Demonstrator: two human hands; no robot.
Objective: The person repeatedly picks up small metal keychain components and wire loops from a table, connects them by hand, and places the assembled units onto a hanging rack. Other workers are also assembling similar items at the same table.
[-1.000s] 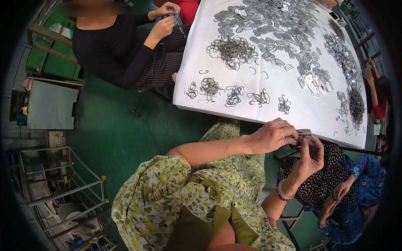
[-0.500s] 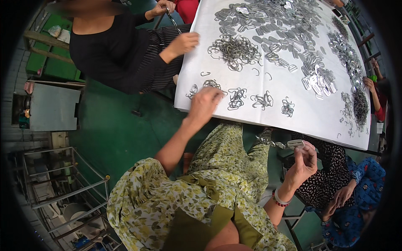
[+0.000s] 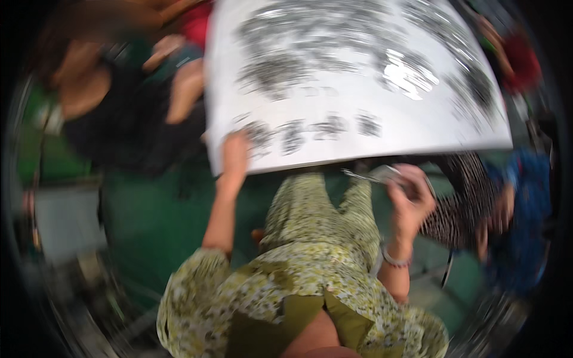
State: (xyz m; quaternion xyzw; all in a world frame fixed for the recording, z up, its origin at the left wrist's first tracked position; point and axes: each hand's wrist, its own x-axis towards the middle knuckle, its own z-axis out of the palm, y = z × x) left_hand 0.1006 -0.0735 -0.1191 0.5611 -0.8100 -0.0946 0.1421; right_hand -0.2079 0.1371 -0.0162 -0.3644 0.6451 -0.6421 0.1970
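My left hand (image 3: 236, 154) is at the front left edge of the white-covered table (image 3: 334, 149), beside the leftmost small heap of wire hooks (image 3: 258, 135). Motion blur smears its fingers, so I cannot tell whether anything is in them. Over my lap, just off the table's front edge, my right hand (image 3: 412, 194) is closed on the end of a chain of shiny metal links (image 3: 375, 175), which trails off to the left. More small hook heaps, such as one pile (image 3: 368, 125), form a row along the near side.
A large spread of metal plates (image 3: 316, 27) covers the far part of the table, with a bigger hook heap (image 3: 274, 73) nearer. A co-worker in black (image 3: 131, 113) sits at the left. Another person in blue (image 3: 525, 209) is on the right.
The whole view has shifted and blurred. My left hand has moved left along the table edge, away from the middle heaps. My right hand still holds the chain, which now stretches leftward.
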